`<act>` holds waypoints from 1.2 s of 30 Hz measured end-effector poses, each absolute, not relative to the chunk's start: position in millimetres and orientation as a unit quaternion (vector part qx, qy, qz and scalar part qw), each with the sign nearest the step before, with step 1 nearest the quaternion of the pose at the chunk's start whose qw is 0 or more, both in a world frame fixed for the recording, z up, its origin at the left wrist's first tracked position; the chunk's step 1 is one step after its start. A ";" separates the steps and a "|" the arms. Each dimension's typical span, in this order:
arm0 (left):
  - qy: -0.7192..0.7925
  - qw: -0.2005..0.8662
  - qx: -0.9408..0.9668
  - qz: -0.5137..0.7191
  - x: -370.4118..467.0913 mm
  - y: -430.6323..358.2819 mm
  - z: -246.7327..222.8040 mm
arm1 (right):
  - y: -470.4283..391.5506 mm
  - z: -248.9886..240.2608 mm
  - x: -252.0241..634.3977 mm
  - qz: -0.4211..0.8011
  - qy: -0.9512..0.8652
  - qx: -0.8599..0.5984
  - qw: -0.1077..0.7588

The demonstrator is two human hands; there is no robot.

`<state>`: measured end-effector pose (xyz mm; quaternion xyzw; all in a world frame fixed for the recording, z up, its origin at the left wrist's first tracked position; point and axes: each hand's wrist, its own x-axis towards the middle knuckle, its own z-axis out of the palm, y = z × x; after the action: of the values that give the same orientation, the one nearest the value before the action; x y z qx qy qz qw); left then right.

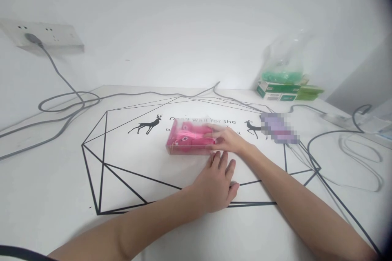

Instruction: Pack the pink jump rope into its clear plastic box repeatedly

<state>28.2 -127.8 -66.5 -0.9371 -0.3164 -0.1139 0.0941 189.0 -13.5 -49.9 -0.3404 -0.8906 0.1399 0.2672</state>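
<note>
Box: we see a clear, rectangular plastic box (pixel 183 149) lying on the white tabletop with black line drawings (pixel 45 195), near its middle, between the 2 printed black deer (pixel 146 125).
Pink contents: bright pink, rounded contents with 2 eye-like circles (pixel 192 132) show through the walls; we cannot tell whether they are soft or hard.
Right hand: our right hand (pixel 228 138) reaches over the right end of the box, fingers part-way spread; we cannot tell whether they squeeze it or only rest there.
Left hand: our left hand (pixel 216 185) is loosely spread, palm down, with nothing visible in it; its fingertips are just beside the near right corner, and contact is unclear.
Weight: we would judge it light enough for 1 hand.
Walls: thin and springy, we expect; a hard pinch mid-panel could dent or crease them, and the smooth plastic may slip under dry fingers.
Edges: we would take hold across the 2 long sides, close to the stiffer corners, pressing gently and evenly.
</note>
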 end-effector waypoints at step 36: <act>-0.315 0.087 -0.939 -0.101 28.4 -128.1 -65.7 | -7.6 -52.8 188.4 0.086 -0.922 -0.295 0.235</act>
<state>28.4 -128.1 -65.7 -0.9395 -0.3155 -0.1015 0.0868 188.4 -7.6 -52.8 -0.2948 -0.9223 0.0859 0.2347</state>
